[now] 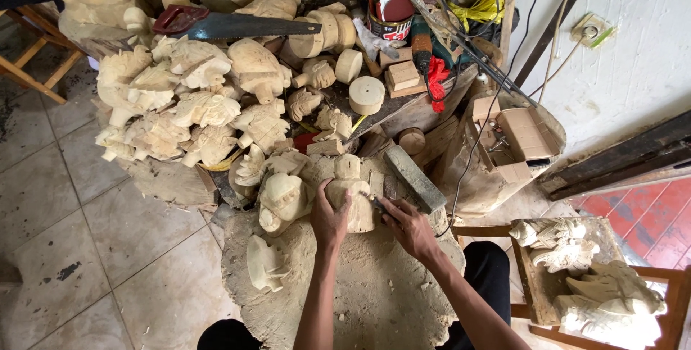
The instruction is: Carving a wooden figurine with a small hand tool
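Work block: you are sitting over a big rough wooden stump [374, 300], dusted with sawdust and filling the 6 o'clock part of the view.
Carving pile: pale carved wooden figures [180, 105] are lying heaped at 10 o'clock, with a handsaw [230, 26] resting across the top at 11 o'clock.
Sharpening stone: a long grey stone [414, 177] is lying tilted at 2 o'clock from your hands.
Carved head: a finished head carving [282, 199] is leaning just beside the workpiece at its 9 o'clock.
Workpiece: the pale carving [353, 195] is standing on the stump near centre.
Left hand [330, 220]: you are gripping the workpiece, fingers wrapped around its side.
Right hand [410, 228]: you are pinching a small tool [380, 206] against the workpiece's 3 o'clock edge.
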